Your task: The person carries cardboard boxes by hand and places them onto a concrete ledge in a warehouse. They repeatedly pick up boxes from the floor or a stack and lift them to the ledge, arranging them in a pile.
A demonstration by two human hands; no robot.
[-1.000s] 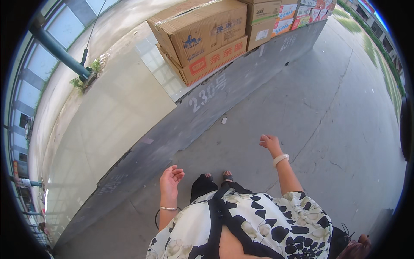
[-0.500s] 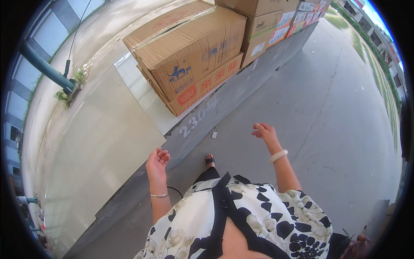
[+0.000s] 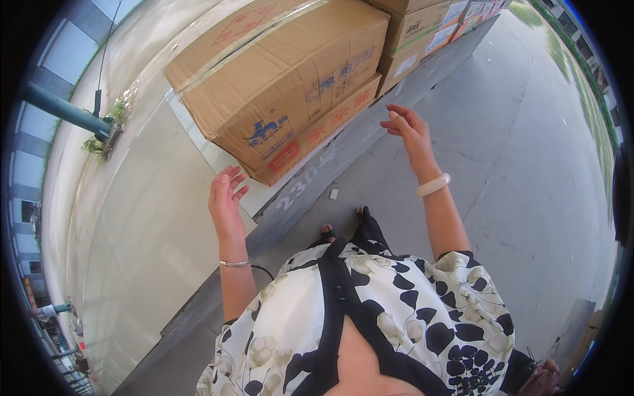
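A large brown cardboard box (image 3: 284,63), taped along its top and printed in blue, sits on a flatter carton (image 3: 323,135) with red print. My left hand (image 3: 226,198) is raised near the lower left corner of these boxes, fingers apart and nothing in it. To the right of the boxes, over the grey floor, my right hand (image 3: 409,135) hangs in the air with its fingers loosely bent and spread, holding nothing. Neither hand appears to touch the cardboard. A silver bracelet circles my left wrist, a pale bangle my right.
More stacked cartons (image 3: 413,39) stand beyond the big box along the pale raised platform (image 3: 145,224). The platform's dark side (image 3: 277,228) drops to the grey floor (image 3: 508,198). A green post (image 3: 69,109) rises at the far left. A small white scrap (image 3: 334,194) lies by my feet.
Both hands have moved forward and somewhat apart, toward the boxes. The boxes appear larger and closer, and a second foot has come into view.
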